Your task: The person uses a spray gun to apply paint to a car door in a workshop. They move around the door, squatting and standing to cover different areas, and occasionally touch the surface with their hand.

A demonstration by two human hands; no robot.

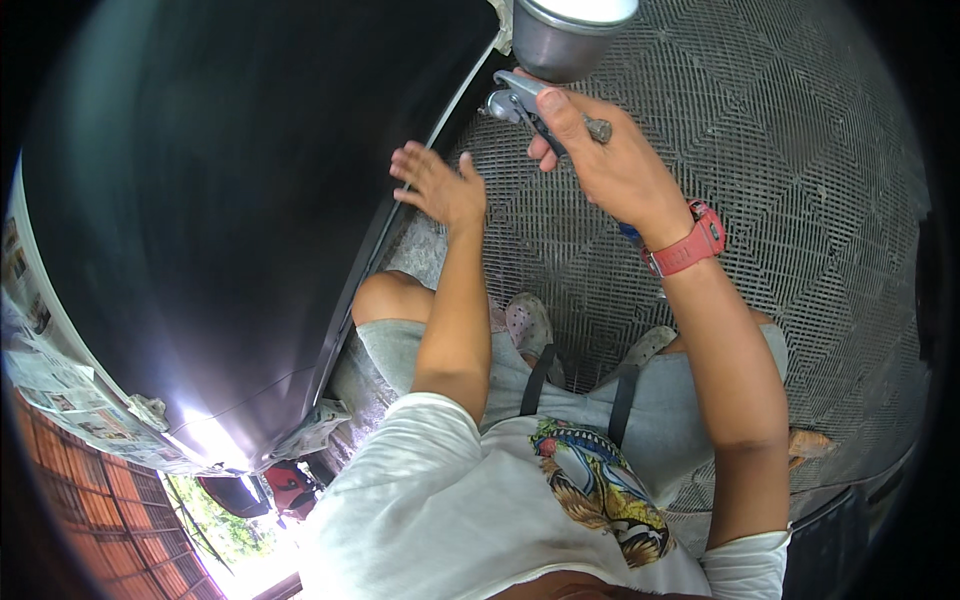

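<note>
My right hand (600, 140) is wrapped round the handle of a spray gun (522, 100). A grey metal paint cup (562, 48) with a pale lid sits at the gun's top, cut off by the upper edge of the picture. The gun's head is turned left, toward a large dark car panel (200, 200), with a gap between them. Fingers spread and holding nothing, my left hand (440, 188) is at the panel's lower edge; whether it touches the panel I cannot tell.
Newspaper (75, 385) masks the panel's left border, with another sheet (310, 430) at its near corner. Grey plastic grid matting (820, 170) covers the floor to the right. A red-and-black object (290, 488) stands near the bright opening at lower left, beside an orange slatted wall (110, 500).
</note>
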